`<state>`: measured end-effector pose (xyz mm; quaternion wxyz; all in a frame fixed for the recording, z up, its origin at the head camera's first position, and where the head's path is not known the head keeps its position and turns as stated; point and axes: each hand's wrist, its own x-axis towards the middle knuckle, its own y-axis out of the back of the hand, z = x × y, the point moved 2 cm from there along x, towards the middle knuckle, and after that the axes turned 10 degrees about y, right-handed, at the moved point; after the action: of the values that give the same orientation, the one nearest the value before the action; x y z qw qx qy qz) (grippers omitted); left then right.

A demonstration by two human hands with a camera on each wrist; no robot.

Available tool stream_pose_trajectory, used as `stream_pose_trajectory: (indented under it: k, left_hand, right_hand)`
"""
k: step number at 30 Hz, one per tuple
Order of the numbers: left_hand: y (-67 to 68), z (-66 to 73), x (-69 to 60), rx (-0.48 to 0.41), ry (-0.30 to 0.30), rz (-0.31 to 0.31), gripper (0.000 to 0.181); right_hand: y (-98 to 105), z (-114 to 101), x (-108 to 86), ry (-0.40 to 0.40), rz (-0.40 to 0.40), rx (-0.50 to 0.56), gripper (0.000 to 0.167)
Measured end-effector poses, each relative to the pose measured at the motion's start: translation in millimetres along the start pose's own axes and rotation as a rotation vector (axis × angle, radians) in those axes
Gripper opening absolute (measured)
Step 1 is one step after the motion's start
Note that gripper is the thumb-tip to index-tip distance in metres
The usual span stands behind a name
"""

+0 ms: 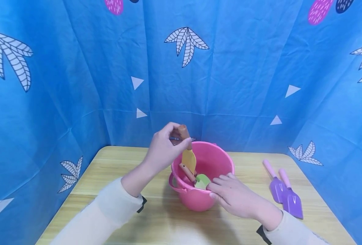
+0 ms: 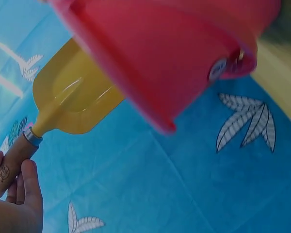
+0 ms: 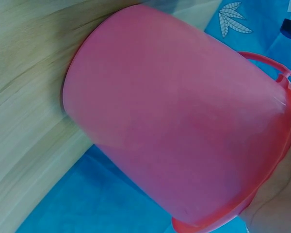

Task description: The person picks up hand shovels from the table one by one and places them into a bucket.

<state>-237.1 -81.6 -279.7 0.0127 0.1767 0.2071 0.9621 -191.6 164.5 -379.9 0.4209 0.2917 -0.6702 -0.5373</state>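
A pink bucket (image 1: 211, 160) stands on the table, its outer wall (image 3: 174, 111) filling most of the right wrist view. My left hand (image 1: 161, 151) pinches the brown wooden handle of a yellow toy shovel (image 1: 188, 160) above the left part of the rim. The shovel's blade (image 2: 63, 92) points down, partly behind the bucket wall in the left wrist view. A green toy shovel (image 1: 202, 181) with a wooden handle leans inside the bucket. My right hand (image 1: 236, 195) grips the bucket's near right rim, fingers over the edge and thumb outside.
Two purple toy shovels, one nearer (image 1: 292, 204) and one behind it (image 1: 277, 190), lie with pink handles on the table's right side. The light wood table (image 1: 113, 170) meets blue patterned cloth (image 1: 178, 85) at the back and sides. The bucket's handle hangs down at its left.
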Motion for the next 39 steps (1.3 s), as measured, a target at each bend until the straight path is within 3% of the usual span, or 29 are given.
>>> stream_pose_trajectory:
  k: [9, 15, 20, 31, 39]
  left_hand:
    - [-27.5, -13.8, -6.0, 0.025, 0.025, -0.082, 0.032]
    - [-40.2, -19.9, -11.7, 0.049, 0.094, -0.128, 0.034]
    - [-51.5, -25.4, -15.4, 0.011, 0.141, -0.186, 0.033]
    - [-69.8, -35.3, -18.4, -0.026, 0.198, -0.274, 0.029]
    - [-80.6, -42.4, -17.7, 0.018, 0.239, -0.354, 0.03]
  right_hand:
    - [-1.1, 1.1, 0.2, 0.014, 0.008, -0.032, 0.014]
    - [-1.3, 1.0, 0.7, 0.027, 0.022, -0.039, 0.012]
    - [-1.5, 0.4, 0.9, 0.044, 0.03, -0.048, 0.011]
    - [0.2, -0.7, -0.1, 0.018, 0.02, -0.042, 0.008]
    - [0.3, -0.6, -0.5, 0.01, 0.002, -0.021, 0.014]
